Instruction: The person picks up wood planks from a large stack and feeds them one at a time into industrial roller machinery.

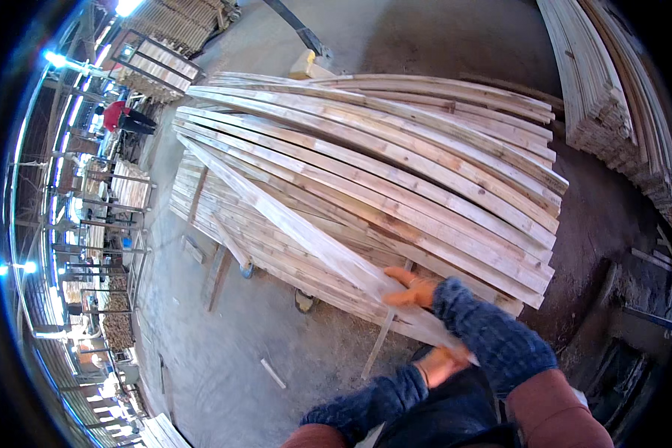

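Board (306,237), pale and long, slants across the near side of a big wood pile, its near end at the person's body and its far end beside the far ends of other boards. Whether that far end rests on the pile or hangs just above it, I cannot tell. The right hand (412,290) is closed round the board a little way up from the near end, fingers over its edge. The left hand (442,366) is blurred and touches the board close to that near end; I cannot tell how tightly its fingers are closed.

Both forearms wear blue knitted sleeves (489,328), with reddish cloth above them. Beyond the board, a row of long boards (366,160) lies side by side on top of the pile, their near ends uneven. Under and to the left of the board is a lower layer of boards (276,254), and a thin stick (379,343) juts out from the pile toward the person.

On the grey floor (216,328) to the left lies a short pale strip (273,373). Past the far side of the pile is a yellow block (304,65) near a dark bar (295,26). A tall stack of planks (601,89) stands at the upper right. Far to the left, a person in a red top (117,117) is near racks of wood (131,187), with bright lights (55,58) above.
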Motion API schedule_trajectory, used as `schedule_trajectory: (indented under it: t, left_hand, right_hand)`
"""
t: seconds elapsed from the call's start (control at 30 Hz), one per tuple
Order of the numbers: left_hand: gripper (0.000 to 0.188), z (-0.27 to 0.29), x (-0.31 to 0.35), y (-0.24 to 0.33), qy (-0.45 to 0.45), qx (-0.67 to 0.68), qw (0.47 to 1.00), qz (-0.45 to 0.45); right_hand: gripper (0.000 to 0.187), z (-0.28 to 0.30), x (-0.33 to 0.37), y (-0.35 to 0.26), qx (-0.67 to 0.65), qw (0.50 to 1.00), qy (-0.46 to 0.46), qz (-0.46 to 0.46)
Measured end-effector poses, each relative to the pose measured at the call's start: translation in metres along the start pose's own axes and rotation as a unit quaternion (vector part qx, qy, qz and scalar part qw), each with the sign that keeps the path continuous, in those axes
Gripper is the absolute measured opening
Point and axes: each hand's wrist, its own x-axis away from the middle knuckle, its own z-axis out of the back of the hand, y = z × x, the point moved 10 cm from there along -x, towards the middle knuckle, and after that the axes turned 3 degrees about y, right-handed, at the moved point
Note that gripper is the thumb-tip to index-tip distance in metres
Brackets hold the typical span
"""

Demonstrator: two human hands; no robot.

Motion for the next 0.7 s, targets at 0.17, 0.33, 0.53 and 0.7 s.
schedule_trajectory:
  t: [0.17,0.33,0.53,0.7]
  left_hand:
    - [0.021,-0.034,0.025,-0.047,-0.186,-0.459,0.868,-0.040]
    - [0.055,-0.100,0.101,0.146,-0.079,-0.664,0.680,-0.301]
    - [0.096,-0.018,0.076,0.259,-0.146,-0.928,0.316,-0.134]
    - [0.092,0.015,0.038,0.189,-0.225,-0.940,0.241,0.085]
  right_hand:
    - [0.104,-0.017,0.035,0.073,0.037,0.998,0.048,-0.006]
    - [0.110,-0.017,0.199,0.130,-0.159,0.982,0.024,-0.103]
    - [0.111,-0.002,0.415,0.132,0.063,0.971,0.109,-0.203]
    - [0.103,-0.015,0.503,0.113,0.200,0.942,0.157,-0.220]
